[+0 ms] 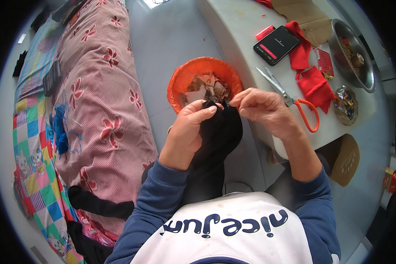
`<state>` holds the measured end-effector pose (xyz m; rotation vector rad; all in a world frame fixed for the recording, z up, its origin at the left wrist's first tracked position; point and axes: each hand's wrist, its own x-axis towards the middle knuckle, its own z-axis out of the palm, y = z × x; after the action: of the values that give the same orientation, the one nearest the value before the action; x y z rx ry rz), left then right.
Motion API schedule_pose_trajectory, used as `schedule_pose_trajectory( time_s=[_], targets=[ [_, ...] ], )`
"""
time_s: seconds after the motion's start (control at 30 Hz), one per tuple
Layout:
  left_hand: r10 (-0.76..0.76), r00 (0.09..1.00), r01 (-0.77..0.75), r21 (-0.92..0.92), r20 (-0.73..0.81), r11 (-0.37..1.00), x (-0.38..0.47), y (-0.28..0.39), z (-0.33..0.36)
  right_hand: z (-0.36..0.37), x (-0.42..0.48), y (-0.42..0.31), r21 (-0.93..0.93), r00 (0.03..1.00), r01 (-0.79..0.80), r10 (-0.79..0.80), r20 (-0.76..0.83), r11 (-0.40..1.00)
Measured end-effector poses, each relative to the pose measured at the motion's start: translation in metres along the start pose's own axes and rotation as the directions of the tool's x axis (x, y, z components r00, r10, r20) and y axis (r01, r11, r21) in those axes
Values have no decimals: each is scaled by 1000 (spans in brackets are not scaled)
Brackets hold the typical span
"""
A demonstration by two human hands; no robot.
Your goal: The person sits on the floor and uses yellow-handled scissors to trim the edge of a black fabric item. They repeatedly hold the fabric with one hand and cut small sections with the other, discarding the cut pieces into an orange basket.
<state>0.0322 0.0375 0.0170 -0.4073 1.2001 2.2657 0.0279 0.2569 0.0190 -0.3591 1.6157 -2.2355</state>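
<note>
In front of my torso, my left hand (188, 132) pinches the upper edge of a black cloth item (219, 138), possibly a sock, between thumb and fingers. It hangs down over my lap, over the near rim of an orange waste bin (180, 74) that holds torn paper and scraps. Close by the cloth's top right edge is my right hand (267, 109), thumb and index finger drawn together. Whether those fingertips grip the edge or something fine such as a needle or thread is too small to tell.
To the right, a white table (241, 33) bears orange-handled scissors (307, 114), a smartphone (276, 45), red cloth pieces (313, 84), a glass ashtray (346, 105) and a metal basin (366, 71). At left, a pink flowered cover (102, 82) lies beside blue yarn (60, 128) and a black sock (99, 204).
</note>
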Motion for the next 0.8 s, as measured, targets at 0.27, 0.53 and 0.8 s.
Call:
schedule_pose_trajectory(
  time_s=[0.27,0.53,0.8],
  targets=[
    [-4,996,6,-26,94,1000,-1,-7,11,17,1,14,380,970,-228,241,14,896],
    [139,990,-139,23,18,990,4,-17,10,15,-1,21,525,921,-341,389,20,780],
    [233,969,-227,81,-79,971,5,-20,2,19,-1,24,530,864,-475,488,127,703]
  ],
)
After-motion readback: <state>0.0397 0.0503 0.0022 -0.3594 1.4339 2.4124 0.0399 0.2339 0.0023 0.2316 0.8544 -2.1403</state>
